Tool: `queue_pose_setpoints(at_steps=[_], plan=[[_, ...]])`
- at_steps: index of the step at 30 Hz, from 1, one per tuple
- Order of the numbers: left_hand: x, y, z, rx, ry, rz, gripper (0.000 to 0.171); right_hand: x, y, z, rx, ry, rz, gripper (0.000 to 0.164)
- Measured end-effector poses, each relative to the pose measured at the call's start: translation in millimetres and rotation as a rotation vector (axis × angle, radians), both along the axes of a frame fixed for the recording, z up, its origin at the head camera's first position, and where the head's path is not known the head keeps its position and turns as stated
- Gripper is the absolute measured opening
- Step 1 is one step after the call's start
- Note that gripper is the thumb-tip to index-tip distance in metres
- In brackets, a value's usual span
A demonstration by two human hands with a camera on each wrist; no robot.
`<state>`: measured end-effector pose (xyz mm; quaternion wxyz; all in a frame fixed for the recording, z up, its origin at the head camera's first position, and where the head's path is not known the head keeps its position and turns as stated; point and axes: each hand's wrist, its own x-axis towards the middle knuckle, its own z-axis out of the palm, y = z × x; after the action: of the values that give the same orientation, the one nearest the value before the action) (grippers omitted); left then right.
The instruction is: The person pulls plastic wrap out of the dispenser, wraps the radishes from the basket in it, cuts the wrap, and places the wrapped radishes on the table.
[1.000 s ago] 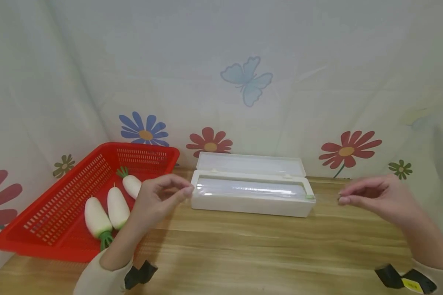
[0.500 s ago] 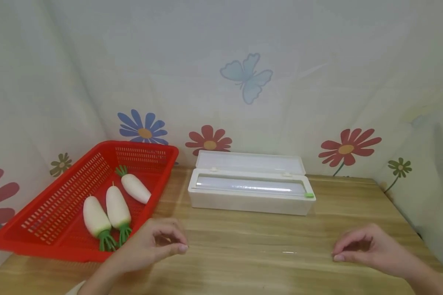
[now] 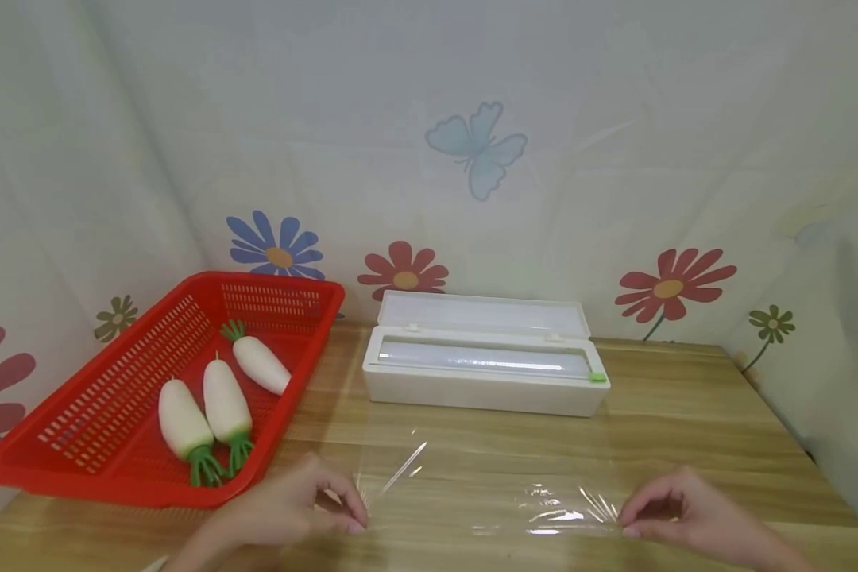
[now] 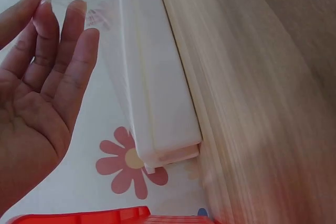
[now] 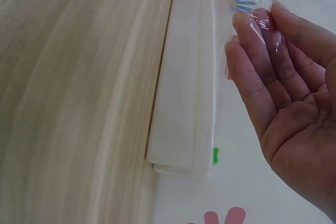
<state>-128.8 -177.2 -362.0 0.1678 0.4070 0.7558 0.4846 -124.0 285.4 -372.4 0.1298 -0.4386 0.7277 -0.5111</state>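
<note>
A clear sheet of plastic wrap stretches low over the table's front between both hands, with glints and creases at its corners. My left hand pinches one corner between thumb and index finger. At the other corner my right hand pinches the film the same way; strands of it cross the fingers in the right wrist view. Behind the sheet stands a white plastic wrap dispenser box, its lid raised at the back. A roll of film lies inside, and a green slide cutter sits at the right end.
On the left stands a red plastic basket holding three white radishes with green tops. The wooden table runs back to a white curtain printed with flowers and a butterfly.
Both hands have come from beside the dispenser down toward the table's front, still pinching. The film between them now shows as a separate sheet in front of the box.
</note>
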Motion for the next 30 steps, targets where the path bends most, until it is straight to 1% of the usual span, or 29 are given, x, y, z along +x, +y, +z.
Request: queue_pose_setpoints(at_steps=[5, 7, 9, 13, 14, 16, 19, 22, 24, 27, 30], plan=[[-3.1, 2, -6.3, -0.067, -0.069, -0.008, 0.016, -0.6, -5, -8.9, 0.047, 0.012, -0.009, 0.018], [-4.1, 3, -8.4, -0.103, -0.079, -0.003, 0.016, -0.8, -7, -12.4, 0.083, 0.02, -0.027, 0.013], [-5.2, 5, -10.7, -0.143, -0.059, 0.001, 0.017, -1.5, -8, -16.1, 0.116, 0.025, -0.042, 0.011], [-8.7, 8, -15.4, -0.236, -0.023, 0.006, 0.015, -2.9, -10, -22.9, 0.182, -0.007, -0.071, 0.009], [-9.9, 9, -16.9, -0.259, 0.0, 0.005, 0.014, -3.3, -10, -24.0, 0.205, -0.042, -0.082, 0.009], [-11.9, 11, -19.9, -0.301, 0.03, 0.003, 0.013, -3.6, -11, -26.6, 0.234, -0.068, -0.093, 0.009], [-13.5, 16, -22.9, -0.345, 0.079, -0.001, 0.011, -3.8, -14, -28.9, 0.267, -0.078, -0.1, 0.01], [-14.2, 19, -23.1, -0.375, 0.096, 0.005, 0.012, -3.8, -16, -29.5, 0.288, -0.092, -0.106, 0.012], [-14.6, 21, -23.0, -0.392, 0.087, 0.015, 0.012, -4.4, -17, -29.2, 0.301, -0.127, -0.108, 0.017], [-15.9, 24, -24.4, -0.414, 0.074, 0.033, 0.013, -6.8, -17, -28.2, 0.313, -0.264, -0.138, 0.026], [-17.6, 26, -26.6, -0.438, 0.046, 0.059, 0.014, -9.2, -18, -29.6, 0.288, -0.31, -0.172, 0.033]])
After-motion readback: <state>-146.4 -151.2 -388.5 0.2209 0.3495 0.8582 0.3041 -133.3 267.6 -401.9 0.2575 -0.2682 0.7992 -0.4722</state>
